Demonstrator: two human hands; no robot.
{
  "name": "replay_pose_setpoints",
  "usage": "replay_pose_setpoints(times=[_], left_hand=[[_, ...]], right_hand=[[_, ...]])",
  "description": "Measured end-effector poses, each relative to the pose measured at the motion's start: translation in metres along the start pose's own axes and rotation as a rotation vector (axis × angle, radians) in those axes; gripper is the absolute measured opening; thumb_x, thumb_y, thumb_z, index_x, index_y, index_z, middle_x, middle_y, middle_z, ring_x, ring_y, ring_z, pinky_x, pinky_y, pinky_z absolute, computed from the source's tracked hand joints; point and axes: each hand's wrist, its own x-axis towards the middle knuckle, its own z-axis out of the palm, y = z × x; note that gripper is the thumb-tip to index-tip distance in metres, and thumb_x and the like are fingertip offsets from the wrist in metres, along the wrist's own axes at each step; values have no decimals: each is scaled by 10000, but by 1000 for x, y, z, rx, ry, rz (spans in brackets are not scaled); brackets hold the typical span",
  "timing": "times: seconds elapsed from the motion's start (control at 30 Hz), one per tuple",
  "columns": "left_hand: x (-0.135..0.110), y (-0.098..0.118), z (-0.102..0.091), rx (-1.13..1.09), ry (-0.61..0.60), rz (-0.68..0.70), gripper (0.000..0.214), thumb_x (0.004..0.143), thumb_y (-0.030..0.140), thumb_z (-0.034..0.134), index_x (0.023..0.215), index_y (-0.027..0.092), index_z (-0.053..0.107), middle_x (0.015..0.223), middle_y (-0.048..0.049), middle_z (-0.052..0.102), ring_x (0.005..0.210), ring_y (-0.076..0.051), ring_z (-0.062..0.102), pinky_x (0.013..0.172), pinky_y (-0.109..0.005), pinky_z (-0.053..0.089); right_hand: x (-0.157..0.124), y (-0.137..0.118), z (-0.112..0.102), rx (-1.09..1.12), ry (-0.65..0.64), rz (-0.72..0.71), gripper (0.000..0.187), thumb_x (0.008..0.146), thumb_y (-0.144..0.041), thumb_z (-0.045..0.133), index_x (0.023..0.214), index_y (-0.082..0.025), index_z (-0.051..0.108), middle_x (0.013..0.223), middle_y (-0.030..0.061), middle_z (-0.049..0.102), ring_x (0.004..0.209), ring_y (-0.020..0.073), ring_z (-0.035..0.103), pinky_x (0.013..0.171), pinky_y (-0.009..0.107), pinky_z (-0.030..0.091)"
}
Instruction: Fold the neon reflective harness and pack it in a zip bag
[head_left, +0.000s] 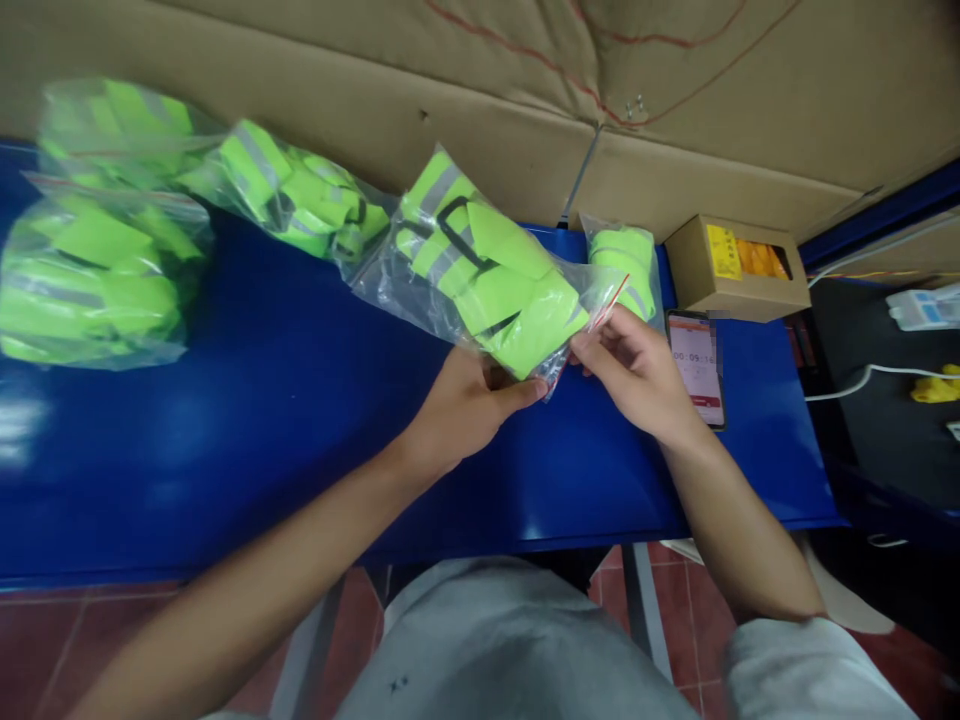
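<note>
A clear zip bag with folded neon-yellow fabric, grey reflective strips and a black strap inside is held above the table. My left hand grips its lower edge, thumb on top near the corner of the red-lined seal. My right hand pinches the same seal farther right, fingers closed on the plastic. Whether the seal is fully closed I cannot tell. Part of my left fingers is hidden under the bag.
Similar filled bags lie at the left and along the back. Behind my right hand are another bag, a cardboard box with orange contents and a phone showing a timer. The blue table meets a cardboard-coloured wall.
</note>
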Motion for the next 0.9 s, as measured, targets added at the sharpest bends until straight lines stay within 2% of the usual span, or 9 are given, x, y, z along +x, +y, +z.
replay_pose_setpoints(times=[0.17, 0.3, 0.37, 0.5, 0.63, 0.77, 0.9], left_hand=[[-2, -7, -1, 135, -46, 14, 357, 792, 336, 895, 1035, 185, 682, 941, -47, 752, 791, -199, 706, 742, -334, 600], [-3, -10, 1, 211, 14, 98, 469, 806, 330, 860, 1200, 203, 640, 1196, -95, 747, 1042, -256, 732, 926, -405, 620], [-4, -12, 2, 241, 58, 105, 536, 775, 307, 858, 1242, 215, 611, 1253, -96, 729, 1143, -286, 716, 1005, -445, 601], [-6, -14, 5, 181, 11, 49, 579, 738, 283, 861, 1250, 220, 598, 1216, -80, 728, 1195, -305, 705, 1027, -456, 591], [-11, -8, 11, 29, -49, -21, 684, 740, 321, 899, 1345, 239, 591, 1283, -83, 727, 1160, -287, 724, 963, -422, 620], [-12, -1, 16, -26, -23, -91, 620, 744, 412, 935, 1258, 198, 665, 1208, -116, 774, 1066, -288, 755, 859, -394, 643], [-9, -2, 17, -52, 57, -39, 462, 729, 371, 962, 1095, 205, 734, 1162, -85, 803, 1155, -301, 741, 970, -413, 630]], right_hand=[[10, 1, -15, 148, 197, -18, 327, 878, -572, 835, 918, -279, 695, 796, -26, 673, 693, 139, 635, 607, 284, 562], [11, 4, -16, 157, 206, -53, 301, 885, -524, 846, 884, -271, 683, 748, -32, 638, 652, 131, 605, 575, 272, 541], [10, 4, -13, 137, 200, -84, 300, 911, -534, 816, 913, -271, 672, 760, -32, 616, 657, 129, 592, 577, 269, 532], [7, 4, -10, 107, 222, -151, 275, 949, -499, 784, 916, -265, 644, 802, -34, 576, 662, 118, 565, 605, 268, 518], [7, 5, -9, -1, 272, -216, 238, 977, -453, 762, 907, -264, 634, 841, -23, 562, 707, 125, 555, 627, 269, 505], [4, 6, -6, -105, 278, -246, 213, 997, -456, 732, 946, -271, 640, 862, -9, 578, 734, 143, 577, 660, 296, 521], [-2, 5, 1, -150, 289, -280, 184, 1019, -454, 698, 1007, -279, 641, 897, 3, 603, 749, 156, 613, 664, 312, 540]])
